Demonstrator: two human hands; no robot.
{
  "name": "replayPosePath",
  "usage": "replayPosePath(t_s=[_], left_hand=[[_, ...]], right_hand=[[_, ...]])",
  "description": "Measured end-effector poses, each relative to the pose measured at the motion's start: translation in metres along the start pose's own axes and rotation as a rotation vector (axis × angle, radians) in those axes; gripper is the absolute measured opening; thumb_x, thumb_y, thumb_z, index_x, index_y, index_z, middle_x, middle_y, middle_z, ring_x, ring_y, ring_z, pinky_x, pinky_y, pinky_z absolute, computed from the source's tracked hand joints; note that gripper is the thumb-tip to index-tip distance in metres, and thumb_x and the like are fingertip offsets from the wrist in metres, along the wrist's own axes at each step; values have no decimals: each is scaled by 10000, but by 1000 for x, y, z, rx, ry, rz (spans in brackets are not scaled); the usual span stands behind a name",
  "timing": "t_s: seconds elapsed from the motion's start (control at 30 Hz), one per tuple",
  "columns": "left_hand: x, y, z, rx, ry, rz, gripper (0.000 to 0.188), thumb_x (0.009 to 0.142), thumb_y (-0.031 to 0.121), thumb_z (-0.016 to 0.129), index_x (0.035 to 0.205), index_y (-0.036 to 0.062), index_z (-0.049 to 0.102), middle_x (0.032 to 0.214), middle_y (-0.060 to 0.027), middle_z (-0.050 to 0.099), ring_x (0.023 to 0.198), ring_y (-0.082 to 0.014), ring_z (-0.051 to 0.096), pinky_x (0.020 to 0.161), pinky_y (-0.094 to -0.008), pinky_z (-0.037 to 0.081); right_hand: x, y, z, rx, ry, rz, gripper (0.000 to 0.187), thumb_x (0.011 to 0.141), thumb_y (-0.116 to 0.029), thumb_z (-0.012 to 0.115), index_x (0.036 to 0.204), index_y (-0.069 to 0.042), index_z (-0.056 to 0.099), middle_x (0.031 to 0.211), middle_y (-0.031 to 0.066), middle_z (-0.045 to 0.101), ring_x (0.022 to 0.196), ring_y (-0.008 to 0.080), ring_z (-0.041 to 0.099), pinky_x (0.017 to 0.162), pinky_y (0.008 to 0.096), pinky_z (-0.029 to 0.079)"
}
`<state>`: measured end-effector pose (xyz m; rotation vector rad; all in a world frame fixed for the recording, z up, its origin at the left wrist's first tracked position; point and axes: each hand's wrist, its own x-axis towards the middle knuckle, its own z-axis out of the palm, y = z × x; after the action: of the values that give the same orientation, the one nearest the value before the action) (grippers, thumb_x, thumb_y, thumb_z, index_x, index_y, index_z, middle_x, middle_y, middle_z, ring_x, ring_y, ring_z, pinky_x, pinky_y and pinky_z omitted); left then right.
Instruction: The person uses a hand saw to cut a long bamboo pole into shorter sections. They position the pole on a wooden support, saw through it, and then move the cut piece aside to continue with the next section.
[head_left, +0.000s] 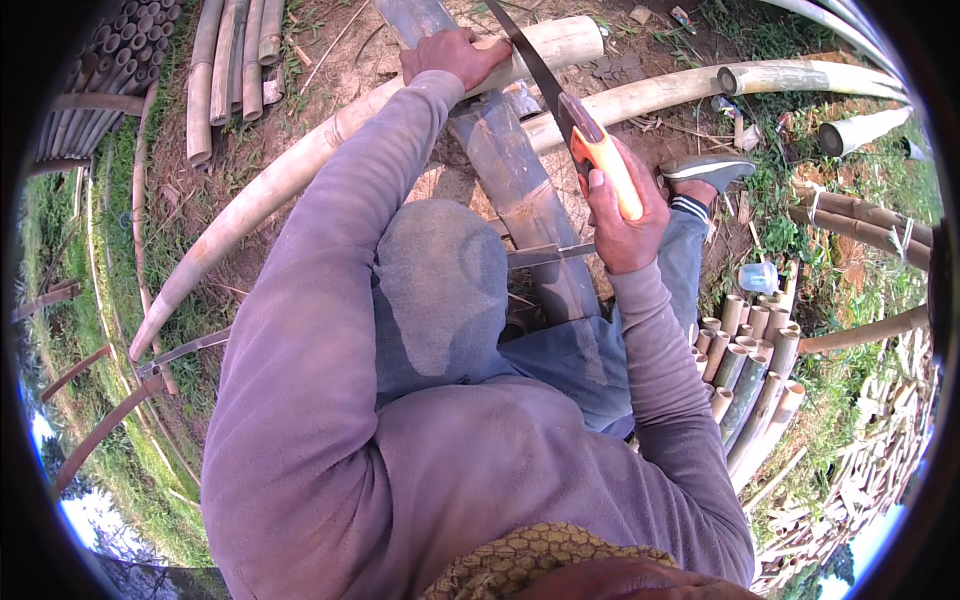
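Note:
My left hand [450, 58] is wrapped over a long pale bamboo pole [318, 148], which slants from the lower left up to its cut end at the top. In my right hand [630, 215] is a handsaw [606, 168] with an orange grip and a dark blade. That blade reaches up across the pole, just right of my left hand. I cannot tell how deep it sits in the bamboo. Beneath the pole runs a dark, worn support beam [520, 195], beside my bent knee [440, 290].
Another bamboo pole [650, 103] lies beyond on the right. Short upright bamboo pieces [745, 360] cluster at my right, with a plastic cup [759, 277] beside them. Cut lengths [228, 60] lie at the far left, near a stacked bamboo pile [120, 45]. My shoe [710, 170] rests on the ground.

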<state>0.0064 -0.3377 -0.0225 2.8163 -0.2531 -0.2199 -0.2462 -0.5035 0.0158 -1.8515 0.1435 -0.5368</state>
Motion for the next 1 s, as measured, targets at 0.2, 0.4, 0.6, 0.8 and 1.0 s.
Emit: replayPosePath(t_s=[0.2,0.4,0.6,0.8,1.0], left_hand=[[-4,-3,-2,-58,11,-9,758,840,784,576,1181,147,804,1107,-190,786,1086,-344,746,949,-471,533],[-5,9,-5,-60,29,37,762,832,792,580,1162,146,811,1098,-183,790,1058,-351,750,926,-492,535],[23,-21,20,-25,55,31,884,795,899,529,1237,184,803,1189,-99,780,1203,-312,673,989,-503,433],[-1,-4,0,-17,52,-4,745,829,795,586,1143,162,823,1081,-178,796,1055,-361,750,922,-510,539],[-4,-4,4,-36,31,42,813,819,832,561,1201,158,808,1155,-132,783,1151,-333,695,974,-507,496]], right_hand=[[-90,-26,-60,-14,-18,200,467,1013,-173,703,1370,113,608,1315,221,706,1197,301,703,1021,389,566],[-10,13,5,66,69,20,417,991,-100,722,1356,81,636,1266,190,728,1133,244,712,959,350,571],[0,0,16,-58,43,-29,408,968,-72,738,1349,51,659,1228,177,742,1055,211,732,923,327,568],[-106,-33,-56,-138,12,96,419,990,-102,699,1358,88,639,1261,208,732,1134,274,736,962,376,579],[-6,2,13,-61,50,43,409,972,-99,750,1352,27,668,1212,171,749,1052,193,728,900,329,572]])
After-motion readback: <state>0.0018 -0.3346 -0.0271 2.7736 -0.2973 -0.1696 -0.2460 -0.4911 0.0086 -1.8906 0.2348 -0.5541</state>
